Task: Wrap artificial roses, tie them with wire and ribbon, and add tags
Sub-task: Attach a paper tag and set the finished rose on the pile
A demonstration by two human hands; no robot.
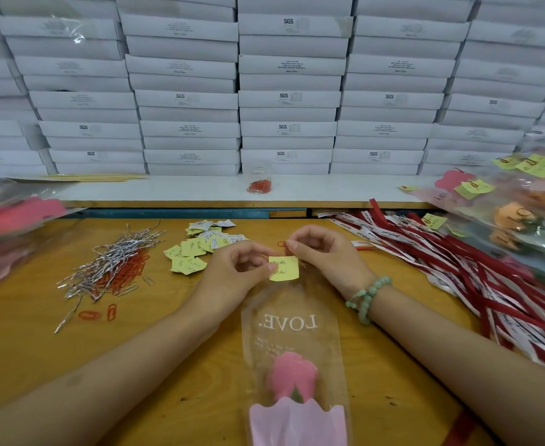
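Left hand: the left hand [235,272] has its fingers curled and pinches the left edge of the yellow tag [284,268] between thumb and fingertip.
Right hand: the right hand [325,252] is curled too, thumb and forefinger pinched just above the tag's top edge. They appear to hold a red paper clip [282,244], small and partly hidden by the fingertips. A green bead bracelet [366,300] sits on that wrist.
Tag: it is held flat at the far, open end of the clear sleeve [296,323], handwriting facing up.
Rose: the pink rose [292,375] lies inside the sleeve, its head below the printed "LOVE.", with pink wrapping paper [296,423] round its base at the near edge of the view. The sleeve lies on the bench [39,333] between the forearms.
Step in hand: tagging, by my reading, with the tag being clipped to the sleeve's mouth. No wire or ribbon shows on this rose, though its stem end is out of view.
Next move: the clip probably needs sliding over the tag and the sleeve's film together while the left hand keeps both aligned. The film is thin and may slip out of the clip.
Left of the hands: loose tags [200,246], then silver wire ties [113,262] over a heap of red clips [129,272].
Right of the hands: red and white ribbons [457,262], and beyond them tagged, wrapped roses [522,214].
Behind: stacked white boxes [290,101].
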